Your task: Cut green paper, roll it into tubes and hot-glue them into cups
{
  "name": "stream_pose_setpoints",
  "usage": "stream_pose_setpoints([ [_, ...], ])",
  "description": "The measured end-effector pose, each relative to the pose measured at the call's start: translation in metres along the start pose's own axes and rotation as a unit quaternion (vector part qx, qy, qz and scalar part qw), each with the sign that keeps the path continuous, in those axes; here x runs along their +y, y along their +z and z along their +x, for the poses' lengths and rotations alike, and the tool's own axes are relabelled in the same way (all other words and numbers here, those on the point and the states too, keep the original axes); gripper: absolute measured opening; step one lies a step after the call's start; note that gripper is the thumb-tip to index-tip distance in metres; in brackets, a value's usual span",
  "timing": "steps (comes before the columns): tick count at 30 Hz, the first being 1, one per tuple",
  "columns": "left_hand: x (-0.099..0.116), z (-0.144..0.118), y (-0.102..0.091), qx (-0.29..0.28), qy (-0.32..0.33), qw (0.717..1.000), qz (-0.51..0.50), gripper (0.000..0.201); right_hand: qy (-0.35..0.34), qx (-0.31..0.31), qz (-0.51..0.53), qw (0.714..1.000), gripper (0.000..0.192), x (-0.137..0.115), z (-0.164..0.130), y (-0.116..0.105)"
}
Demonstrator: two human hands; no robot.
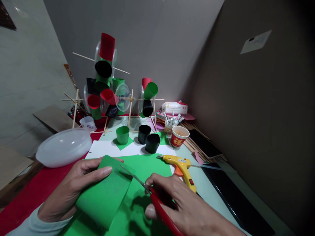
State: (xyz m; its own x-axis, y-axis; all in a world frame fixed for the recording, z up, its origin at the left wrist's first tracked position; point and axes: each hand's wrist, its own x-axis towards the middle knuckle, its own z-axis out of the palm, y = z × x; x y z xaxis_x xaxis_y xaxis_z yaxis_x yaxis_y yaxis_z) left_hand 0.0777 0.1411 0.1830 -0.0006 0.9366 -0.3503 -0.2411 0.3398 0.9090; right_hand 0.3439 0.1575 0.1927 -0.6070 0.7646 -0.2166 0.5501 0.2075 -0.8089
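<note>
Surface: pale table (pixel 211 183) set against grey walls, with red paper (pixel 36 190) along its 8 o'clock edge.
Left hand: the left hand (pixel 73 186) at 7 o'clock pinches a curled piece of green paper (pixel 105 196), thumb on top, fingers under the fold.
Right hand: the right hand (pixel 182 206) at 5 o'clock is clenched round red-handled scissors (pixel 150 193), blades parted and reaching into the green paper's edge.
Green sheet: a larger green sheet (pixel 147 167) lies flat beneath both hands.
Glue gun: a yellow glue gun (pixel 180 165) rests just beside the right hand, at 1 o'clock from it.
Cups: green cup (pixel 122 134) and two black cups (pixel 149 137) stand at 12 o'clock; a red paper cup (pixel 179 136) is near them.
Structure: stick frame (pixel 110 85) carrying red, green and black cups at the rear.
Lid: white plastic lid (pixel 64 146) at 10 o'clock.
</note>
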Motion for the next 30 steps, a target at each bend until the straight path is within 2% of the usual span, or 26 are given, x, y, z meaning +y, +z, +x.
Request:
stream_pose_setpoints([
  [4, 0.0005, 0.0, 0.0008, 0.005, -0.008, 1.0, -0.008, 0.046, -0.004, -0.012, -0.004, 1.0, 0.033, 0.0029, 0.0005, 0.0015],
  [11, 0.0006, -0.0005, 0.0012, 0.012, -0.017, 1.0, -0.009, 0.043, -0.014, -0.014, -0.015, 1.0, 0.033, -0.002, -0.0008, 0.0012],
  [18, 0.0024, -0.0013, 0.0031, 0.029, -0.013, 0.999, 0.009, 0.053, -0.008, -0.019, -0.017, 1.0, 0.035, -0.0002, -0.0001, 0.0],
  [30, 0.0013, -0.0004, 0.0012, 0.013, -0.003, 1.0, -0.004, 0.04, -0.012, -0.006, -0.021, 1.0, 0.027, -0.0014, -0.0011, 0.0006],
])
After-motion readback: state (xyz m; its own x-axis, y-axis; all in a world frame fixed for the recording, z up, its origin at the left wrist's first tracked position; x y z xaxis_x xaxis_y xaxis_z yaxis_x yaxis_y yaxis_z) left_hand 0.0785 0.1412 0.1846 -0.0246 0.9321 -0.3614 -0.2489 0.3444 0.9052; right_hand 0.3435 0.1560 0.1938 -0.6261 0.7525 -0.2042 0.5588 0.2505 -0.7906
